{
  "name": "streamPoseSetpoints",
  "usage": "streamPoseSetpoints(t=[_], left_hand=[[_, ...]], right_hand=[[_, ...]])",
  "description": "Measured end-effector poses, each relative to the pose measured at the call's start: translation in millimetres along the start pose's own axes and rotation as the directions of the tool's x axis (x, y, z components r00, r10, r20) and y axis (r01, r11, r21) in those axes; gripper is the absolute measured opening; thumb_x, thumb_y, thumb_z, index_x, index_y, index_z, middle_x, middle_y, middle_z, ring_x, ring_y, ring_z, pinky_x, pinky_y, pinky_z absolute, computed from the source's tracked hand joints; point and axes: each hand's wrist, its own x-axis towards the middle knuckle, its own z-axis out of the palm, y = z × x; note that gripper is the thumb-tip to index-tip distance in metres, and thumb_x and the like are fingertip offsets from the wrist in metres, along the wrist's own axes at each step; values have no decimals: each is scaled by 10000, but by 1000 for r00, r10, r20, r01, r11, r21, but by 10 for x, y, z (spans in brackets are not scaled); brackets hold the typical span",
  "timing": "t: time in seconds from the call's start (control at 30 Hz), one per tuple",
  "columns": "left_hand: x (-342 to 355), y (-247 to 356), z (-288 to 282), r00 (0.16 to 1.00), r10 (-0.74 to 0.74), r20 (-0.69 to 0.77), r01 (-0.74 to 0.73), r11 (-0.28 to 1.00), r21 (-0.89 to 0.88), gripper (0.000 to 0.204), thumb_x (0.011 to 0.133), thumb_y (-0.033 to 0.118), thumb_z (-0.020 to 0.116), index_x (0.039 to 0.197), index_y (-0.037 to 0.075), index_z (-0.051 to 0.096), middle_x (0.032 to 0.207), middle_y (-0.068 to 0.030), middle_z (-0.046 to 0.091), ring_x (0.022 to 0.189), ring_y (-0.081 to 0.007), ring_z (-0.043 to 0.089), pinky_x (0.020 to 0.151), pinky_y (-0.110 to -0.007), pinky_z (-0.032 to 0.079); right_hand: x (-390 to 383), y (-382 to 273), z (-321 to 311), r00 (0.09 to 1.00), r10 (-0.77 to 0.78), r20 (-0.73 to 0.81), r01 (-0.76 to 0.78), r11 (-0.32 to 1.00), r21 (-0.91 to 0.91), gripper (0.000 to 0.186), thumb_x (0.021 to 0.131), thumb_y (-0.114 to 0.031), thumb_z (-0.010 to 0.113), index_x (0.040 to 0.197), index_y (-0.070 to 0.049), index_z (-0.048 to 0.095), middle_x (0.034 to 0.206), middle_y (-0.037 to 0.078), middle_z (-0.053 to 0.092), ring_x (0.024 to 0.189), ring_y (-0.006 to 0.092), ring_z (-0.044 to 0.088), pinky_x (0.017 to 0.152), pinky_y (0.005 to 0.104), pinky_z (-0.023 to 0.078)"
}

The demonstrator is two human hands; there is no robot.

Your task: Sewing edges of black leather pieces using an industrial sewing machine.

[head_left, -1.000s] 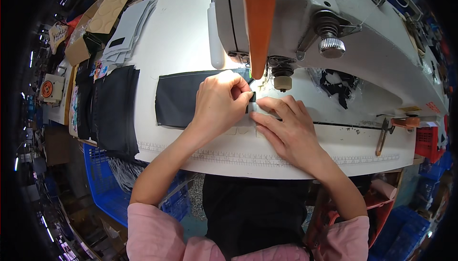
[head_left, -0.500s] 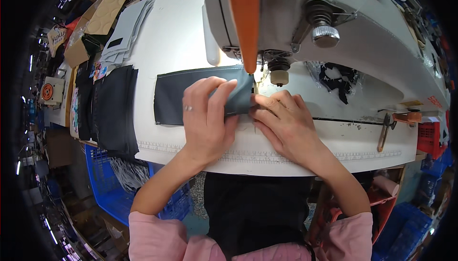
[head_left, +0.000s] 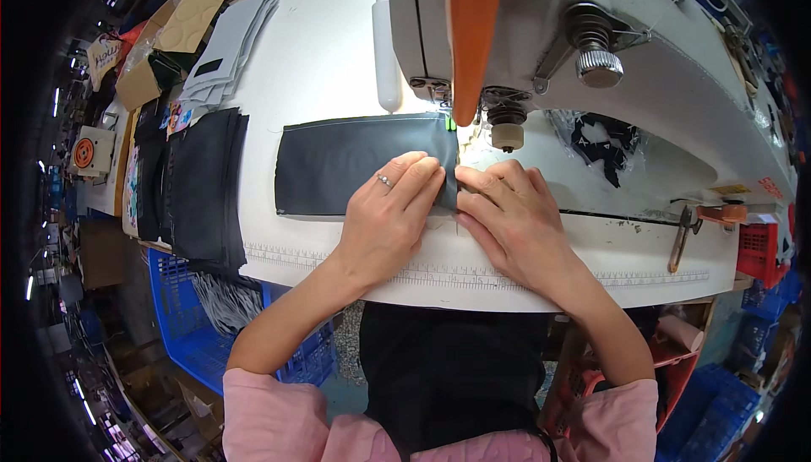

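A dark grey fabric panel (head_left: pixel 338 166) with a pale stitch line along its far edge lies on the white sewing table. Its right end is by the needle area of a white sewing machine (head_left: pixel 541 57), and a small green piece (head_left: pixel 450 122) shows at its far right corner. My left hand (head_left: pixel 389 213), with a ring on one finger, presses its closed fingers on the panel near that end; its thumb is mostly hidden. My right hand (head_left: pixel 515 221) has bent fingers closed on the panel's right edge. The grip itself is partly hidden.
An orange bar (head_left: pixel 476 40) hangs before the machine head. Stacked dark panels (head_left: pixel 205 192) and light grey pieces (head_left: pixel 232 48) lie left. A plastic bag of black scraps (head_left: pixel 601 145) and thread snips (head_left: pixel 680 238) lie right. A blue basket (head_left: pixel 182 318) stands below the table's left edge.
The panel's right end was lifted and folded under my left fingers; now it lies flatter. My left hand has moved right and closer to my right hand, which has hardly moved.
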Motion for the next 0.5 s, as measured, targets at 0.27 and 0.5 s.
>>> streamPoseSetpoints(t=[0.27, 0.5], left_hand=[[-13, -106, -151, 976, 100, 192, -88, 994, -68, 327, 905, 24, 645, 1222, -55, 660, 1380, -147, 596, 1303, -289, 590, 1008, -341, 532], [-59, -92, -193, 969, 121, 216, -110, 992, -60, 349, 920, 49, 642, 1251, -62, 653, 1397, -153, 595, 1341, -281, 572, 1025, -340, 531]], right_hand=[[-1, 12, -15, 1000, -11, -18, 11, 1000, 3, 137, 853, -93, 699, 982, -100, 654, 1264, -20, 629, 1029, 186, 531, 863, 325, 416], [-49, 33, -79, 999, 16, -46, -11, 994, 108, 199, 855, -78, 674, 1054, -89, 684, 1247, -20, 650, 1022, 177, 539, 856, 299, 414]])
